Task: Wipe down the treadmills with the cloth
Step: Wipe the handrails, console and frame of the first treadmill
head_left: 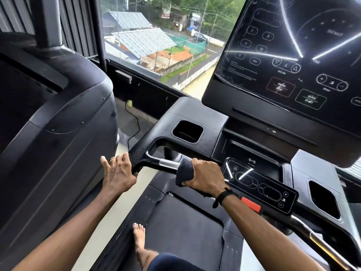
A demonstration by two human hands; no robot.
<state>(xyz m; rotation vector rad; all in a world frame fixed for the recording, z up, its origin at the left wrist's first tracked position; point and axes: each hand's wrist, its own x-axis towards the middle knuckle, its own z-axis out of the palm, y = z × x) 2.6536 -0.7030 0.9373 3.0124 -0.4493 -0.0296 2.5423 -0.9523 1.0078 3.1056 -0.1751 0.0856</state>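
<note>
Head view, scene: a person stands on a treadmill (187,222), its big console (293,55) filling the upper right of the frame; a second treadmill (58,114) fills the left side.
Head view, cloth: a dark cloth (182,171) sits at the centre of the frame, wrapped over the front bar (168,164) just left of the small control panel (259,184).
Head view, right hand: the right hand (207,176) has its fingers curled over the bar and clamped on the cloth, which bulges out on the hand's left side.
Head view, left hand: the left hand (119,171) grips the left corner of the handle (140,155) where it bends; thumb spread wide, fingers hooked over the edge, no cloth in it.
Head view, key relation: the bar runs left to right across the frame, and its bare metal stretch lies between the two hands, directly to the left of the cloth. The right hand is the one on the cloth, so a slide along the bar's long axis toward the left hand looks like the natural next stroke.
Head view, progress: judging by this, the job is at the handlebar; whether the console and cup pockets (187,132) are wiped I cannot tell.
Head view, risk: the panel touches the right hand's far side, so a stroke that way could press its buttons.
</note>
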